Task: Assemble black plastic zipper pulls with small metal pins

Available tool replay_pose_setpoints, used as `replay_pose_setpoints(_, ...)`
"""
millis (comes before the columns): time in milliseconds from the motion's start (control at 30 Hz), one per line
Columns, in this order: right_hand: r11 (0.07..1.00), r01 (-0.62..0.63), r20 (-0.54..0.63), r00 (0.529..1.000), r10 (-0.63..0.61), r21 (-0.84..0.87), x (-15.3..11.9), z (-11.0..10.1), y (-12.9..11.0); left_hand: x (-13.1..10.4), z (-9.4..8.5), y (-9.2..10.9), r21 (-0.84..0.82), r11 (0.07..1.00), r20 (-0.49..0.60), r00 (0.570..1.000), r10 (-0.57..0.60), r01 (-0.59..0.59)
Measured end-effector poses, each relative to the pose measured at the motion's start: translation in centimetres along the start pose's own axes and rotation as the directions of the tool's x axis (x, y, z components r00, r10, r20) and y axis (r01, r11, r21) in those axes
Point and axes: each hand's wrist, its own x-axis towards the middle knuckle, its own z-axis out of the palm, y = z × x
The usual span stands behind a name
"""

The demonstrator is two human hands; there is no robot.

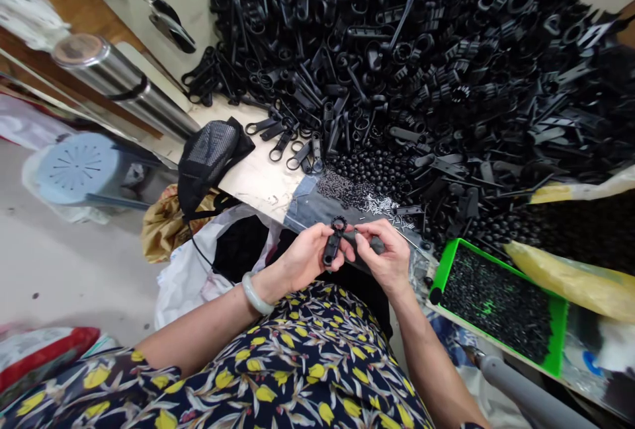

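My left hand (310, 250) is closed around a black plastic part with a ring end (333, 244), held with the ring pointing away from me. Close beside it, my right hand (384, 250) pinches at thumb and forefinger; a tiny dark piece seems to show there, too small to name. Both hands are above the near edge of the table. Just beyond them lie small silver pins (381, 205), tiny dark bits (335, 186) and black balls (384, 171). A large heap of black ring-ended plastic parts (367, 52) rises behind these.
A green tray (560, 343) of small black pieces stands at the right, near a yellow plastic bag (570, 280) and a grey-handled tool (520, 383). At the left are a steel flask (133, 88), a black mesh cap (213, 155), a white bag (181, 277) and a blue stool (77, 168).
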Motion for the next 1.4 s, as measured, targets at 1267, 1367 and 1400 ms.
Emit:
replay_pose_setpoints(1267,0.860,0.317,0.102,0.948,-0.302,-0.401,-3.1,2.4,0.8,0.2,0.0,-3.4,0.364,0.898,-0.158,0.933,0.323,-0.249)
replay_pose_setpoints(1367,0.862,0.308,0.097,0.951,-0.294,-0.404,-3.2,2.4,0.9,0.2,-0.2,-3.6,0.364,0.897,-0.155,0.934,0.323,-0.250)
replay_pose_setpoints(1400,0.862,0.303,0.092,0.952,-0.291,-0.406,-3.2,2.4,0.9,0.2,-0.3,-3.7,0.354,0.900,-0.152,0.934,0.324,-0.255)
